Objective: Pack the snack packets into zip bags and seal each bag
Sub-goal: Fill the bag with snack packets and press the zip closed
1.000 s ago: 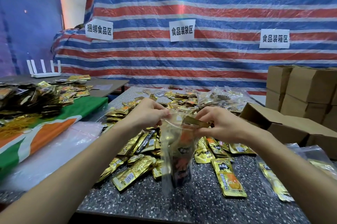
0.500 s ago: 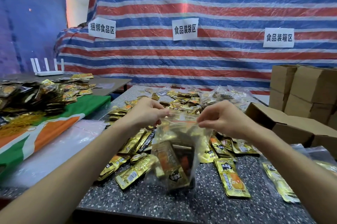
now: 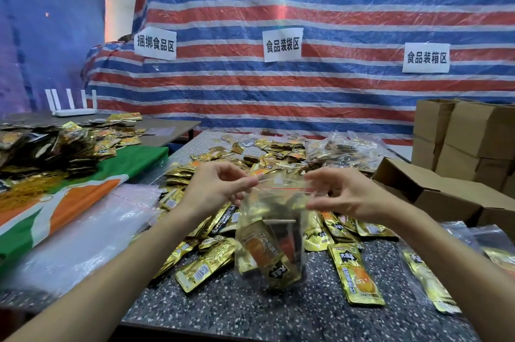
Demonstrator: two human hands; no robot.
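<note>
Nearest the camera, two bare forearms reach out over a dark speckled desk [image 3: 250, 311]. Between the hands, a clear zip bag [image 3: 274, 219] hangs in the air just above the desk. Its long axis is upright and its red-lined zip strip runs level across the top, from hand to hand. Inside it, gold foil snack packets [image 3: 267, 255] lie tilted, their ends pointing down and to the right.

The left hand [image 3: 220, 188] pinches the strip's left end between thumb and forefinger, with the other fingers loosely curled. The right hand [image 3: 342, 194] has its fingertips at the strip's right end. Blur hides whether it grips.

Under and behind the bag lies a loose heap of flat, glossy packets [image 3: 200, 266], and one orange-printed packet [image 3: 356, 277] lies alone to the right. At the right edge lie filled clear bags [image 3: 429, 283].

Further right is an open cardboard box [image 3: 446, 196], with stacked cartons [image 3: 473, 135] behind it. To the left lie clear plastic sheets [image 3: 92, 230] and a green, orange and white cloth [image 3: 83, 196], with yellow rubber bands [image 3: 28, 188] beside them. Beyond these are dark packets and a white router [image 3: 73, 111].

At the desk's far end sits a pile of filled bags [image 3: 342, 149]. A striped red, blue and white tarpaulin [image 3: 334, 7] backs everything and carries paper signs [image 3: 282, 44].
</note>
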